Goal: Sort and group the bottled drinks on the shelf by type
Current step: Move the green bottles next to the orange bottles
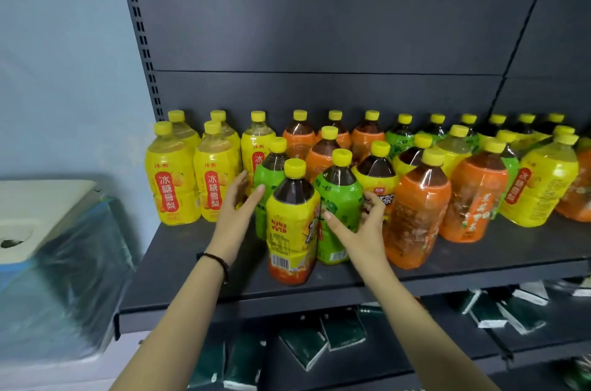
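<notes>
Nearest the camera, below the shelf point(192, 266), dark green packs point(342, 330) lay on a lower tier. To the left stood a box point(64, 262) under clear plastic. Both bare arms reached up over the shelf edge, and a black band point(217, 259) circled the left wrist.

The left hand point(238, 208) was flat, its fingers straight and close together. Their tips were at the side of a green bottle point(267, 179) that stood behind and left of the front bottle point(292, 224). That front bottle, yellow-labelled with dark tea inside, stood upright closest to the edge, between the two hands.

The right hand point(361, 227) was spread wide. Its thumb lay against the front of a second green bottle point(339, 205), just right of the front bottle. Its fingers curled at that bottle's right side, in front of a yellow tea bottle point(377, 179). Whether they clamped the second green bottle I could not tell.

Just right of that hand stood an orange bottle point(419, 215), with another orange one point(473, 199) beside it and a lone pear bottle point(540, 186) farther right. At the shelf's left end the pear drinks point(172, 189), in yellow wrap, stood grouped together.

Along the rear, three orange drinks point(300, 138) stood at the centre and green drinks point(403, 135) began to their right. Every cap was yellow. Behind them rose the dark back panel point(319, 23).
</notes>
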